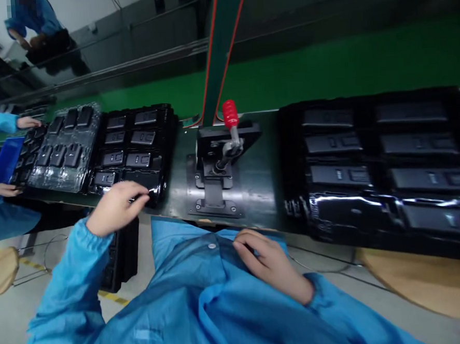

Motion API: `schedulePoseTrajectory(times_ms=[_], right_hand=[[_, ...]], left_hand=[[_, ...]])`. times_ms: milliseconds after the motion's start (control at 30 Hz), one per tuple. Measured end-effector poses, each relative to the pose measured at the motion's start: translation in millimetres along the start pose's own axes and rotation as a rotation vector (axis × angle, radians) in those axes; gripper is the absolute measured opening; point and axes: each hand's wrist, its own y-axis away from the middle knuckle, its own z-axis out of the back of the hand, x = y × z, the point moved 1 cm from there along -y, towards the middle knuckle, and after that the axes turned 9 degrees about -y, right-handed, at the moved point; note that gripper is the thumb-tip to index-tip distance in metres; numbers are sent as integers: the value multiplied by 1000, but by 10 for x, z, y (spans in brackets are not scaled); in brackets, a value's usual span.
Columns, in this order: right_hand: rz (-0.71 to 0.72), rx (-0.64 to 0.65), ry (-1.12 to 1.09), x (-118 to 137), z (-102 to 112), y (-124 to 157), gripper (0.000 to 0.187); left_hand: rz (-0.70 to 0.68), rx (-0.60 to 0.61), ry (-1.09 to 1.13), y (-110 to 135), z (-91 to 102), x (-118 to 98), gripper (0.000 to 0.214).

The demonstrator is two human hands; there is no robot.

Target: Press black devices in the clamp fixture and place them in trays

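Left hand (117, 206): thumb and forefinger stretched forward with a narrow gap between them, the other fingers loosely bent; I read it as bare. It hovers by the near edge of the left black tray (169, 139); whether it touches the tray, I cannot tell from here.

Right hand (270, 263): fingers half curled, thumb apart from them, bare as far as I can see. It is just in front of the blue work coat (183, 294); contact with the cloth unclear to me.

Black plastic casings (139, 160) lie in rows in the left tray. Well apart to the right, a shiny black tray (295, 152) carries more. Between the two trays I have a toggle clamp (223, 159) on its base plate, red handle (230, 114) pointing up.

Bench top (257, 183) dark green and glossy. Beyond the left tray, a clear tray (84, 173) of black parts, then a blue bin (5, 161); a co-worker's two hands (28, 122) are at that end. Bright green surface (363, 55) behind the bench. Wooden stool seat (427, 279) low at right; another person (36, 23) far upper left.
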Motion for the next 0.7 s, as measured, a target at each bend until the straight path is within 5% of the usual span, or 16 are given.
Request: schedulePoseTrajectory(times_ms=[100,267,433,700], right_hand=[[7,12,10,51,-8,-60,23],[3,-12,13,98,25,-14,21],[-11,-99,6,112,59,105,20],[22,-70,-59,220,29,21,20]], left_hand=[[-12,-54,-232,-399,99,416,34],[-59,93,-419,-919,188,819,59],[-139,163,-437,-1066,195,847,60],[-126,17,-404,-926,410,569,55]])
